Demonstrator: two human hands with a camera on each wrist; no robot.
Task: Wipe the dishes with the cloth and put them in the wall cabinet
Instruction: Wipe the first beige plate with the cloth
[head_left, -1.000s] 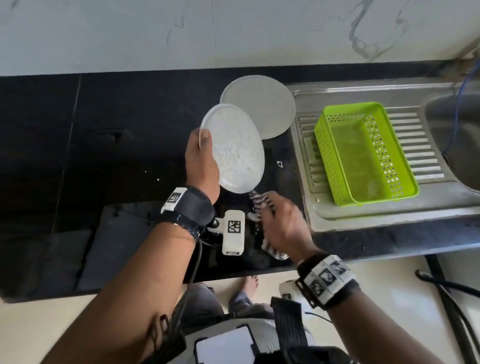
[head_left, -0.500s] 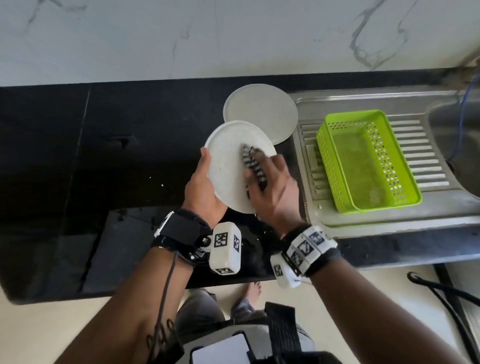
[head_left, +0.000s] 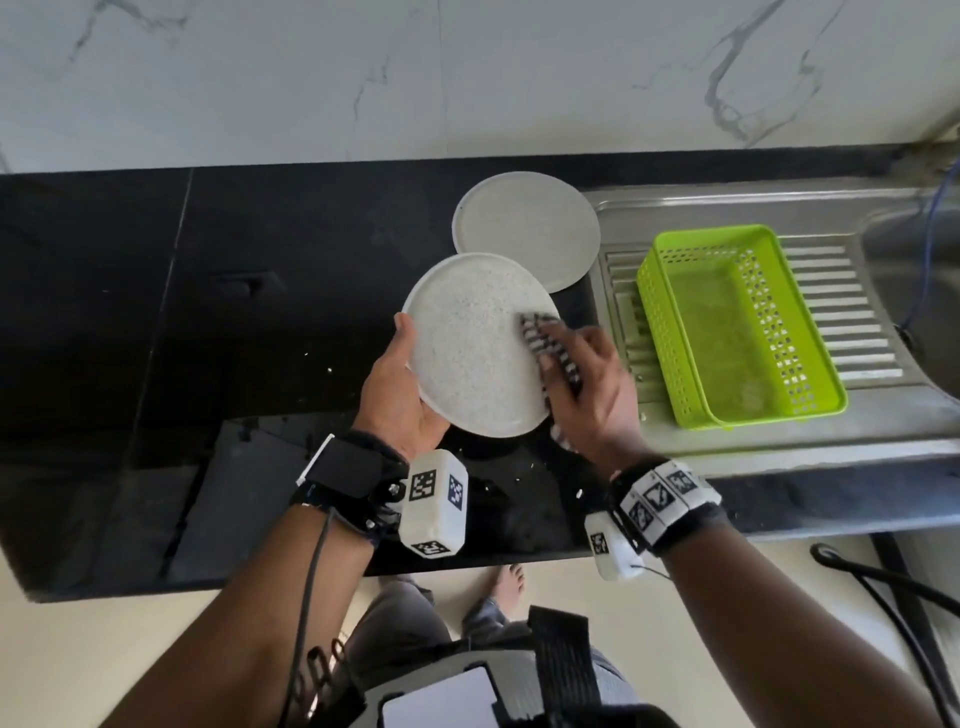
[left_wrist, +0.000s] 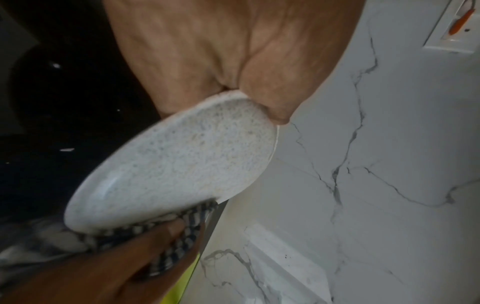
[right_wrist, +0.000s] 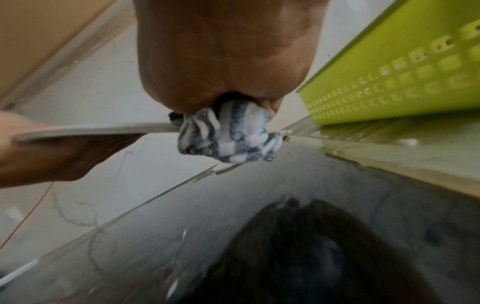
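Note:
A speckled white plate (head_left: 470, 345) is held above the black counter, face up and slightly tilted. My left hand (head_left: 397, 384) grips its left rim, thumb on top (left_wrist: 262, 96). My right hand (head_left: 587, 384) holds a bunched black-and-white striped cloth (head_left: 545, 343) against the plate's right edge; the cloth's tail (right_wrist: 228, 133) hangs below the palm. The plate (left_wrist: 176, 164) meets the cloth (left_wrist: 179, 232) at its far rim in the left wrist view. A second speckled plate (head_left: 524, 228) lies flat on the counter behind.
A lime green perforated basket (head_left: 737, 327) stands on the steel sink drainboard (head_left: 857, 296) to the right. The black counter (head_left: 156, 312) stretches left. A marble wall (head_left: 467, 78) rises behind, and the counter's front edge (head_left: 208, 582) is below my wrists.
The right hand rose from below the plate with the cloth, pressed it on the plate face, then slid it to the plate's right edge. The left hand lowered the plate flatter.

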